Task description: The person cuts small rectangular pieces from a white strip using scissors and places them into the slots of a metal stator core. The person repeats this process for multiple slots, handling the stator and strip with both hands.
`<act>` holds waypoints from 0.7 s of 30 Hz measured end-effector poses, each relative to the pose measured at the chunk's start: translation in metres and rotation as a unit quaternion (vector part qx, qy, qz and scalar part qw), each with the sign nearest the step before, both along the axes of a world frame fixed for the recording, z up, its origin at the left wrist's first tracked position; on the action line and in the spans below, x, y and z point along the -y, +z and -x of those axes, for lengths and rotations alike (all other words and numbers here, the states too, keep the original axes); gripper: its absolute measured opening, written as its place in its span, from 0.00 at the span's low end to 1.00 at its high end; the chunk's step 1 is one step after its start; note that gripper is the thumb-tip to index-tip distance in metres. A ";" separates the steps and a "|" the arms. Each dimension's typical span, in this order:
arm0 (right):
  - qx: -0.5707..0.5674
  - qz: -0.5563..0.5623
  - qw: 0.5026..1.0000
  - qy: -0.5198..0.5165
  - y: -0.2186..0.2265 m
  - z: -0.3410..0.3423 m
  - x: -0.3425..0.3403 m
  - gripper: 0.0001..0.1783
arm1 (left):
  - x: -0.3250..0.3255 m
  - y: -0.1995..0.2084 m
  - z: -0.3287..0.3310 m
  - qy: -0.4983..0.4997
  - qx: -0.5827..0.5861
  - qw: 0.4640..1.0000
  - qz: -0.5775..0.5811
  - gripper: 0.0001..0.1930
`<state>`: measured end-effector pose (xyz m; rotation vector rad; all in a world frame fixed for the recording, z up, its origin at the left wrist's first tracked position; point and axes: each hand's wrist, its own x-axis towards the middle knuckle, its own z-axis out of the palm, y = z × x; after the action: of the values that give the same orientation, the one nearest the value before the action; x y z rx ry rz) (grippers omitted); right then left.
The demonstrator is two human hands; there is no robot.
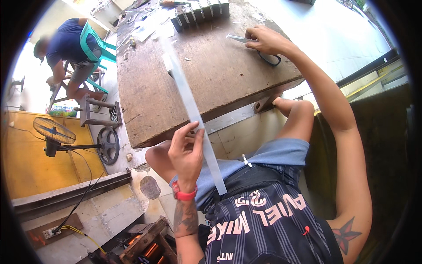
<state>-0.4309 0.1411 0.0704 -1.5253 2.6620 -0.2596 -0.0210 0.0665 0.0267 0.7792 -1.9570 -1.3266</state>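
Between the thumb and fingers of my left hand (187,152) is a long, translucent white strip (190,102). Its far end reaches over the wooden table and looks blurred; its near end comes down to my lap. Over the right part of the tabletop, my right hand (266,38) is closed around the middle of a pair of scissors (269,59). The blades point left and a dark handle loop shows below my fingers. A short pale piece (167,62) lies beside the strip on the table, and a small scrap (187,59) lies to its right.
The wooden table (145,101) has a dark block with metal bands (200,15) at its far edge, with papers and loose tools to its left. At left are a standing fan (55,134), a small wooden stool (100,115) and a person seated on a green chair (90,42).
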 end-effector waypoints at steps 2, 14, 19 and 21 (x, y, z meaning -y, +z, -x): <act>0.042 0.027 0.999 0.000 0.011 -0.002 -0.011 0.19 | -0.001 -0.010 0.011 0.017 -0.008 0.998 -0.057 0.15; 0.412 0.330 0.847 0.060 0.022 -0.107 -0.075 0.22 | 0.017 -0.006 0.010 0.084 -0.072 0.989 -0.097 0.15; 0.588 0.258 0.762 0.084 -0.005 -0.208 -0.072 0.27 | 0.035 0.015 0.005 -0.023 -0.084 0.985 -0.150 0.12; 0.659 0.244 0.706 0.081 -0.014 -0.233 -0.056 0.29 | 0.033 0.020 0.004 -0.053 -0.031 0.985 -0.159 0.13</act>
<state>-0.1974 0.1973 0.0560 -0.9074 1.2925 -1.4520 -0.0246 0.0339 0.0471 0.7790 -1.7807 -1.7343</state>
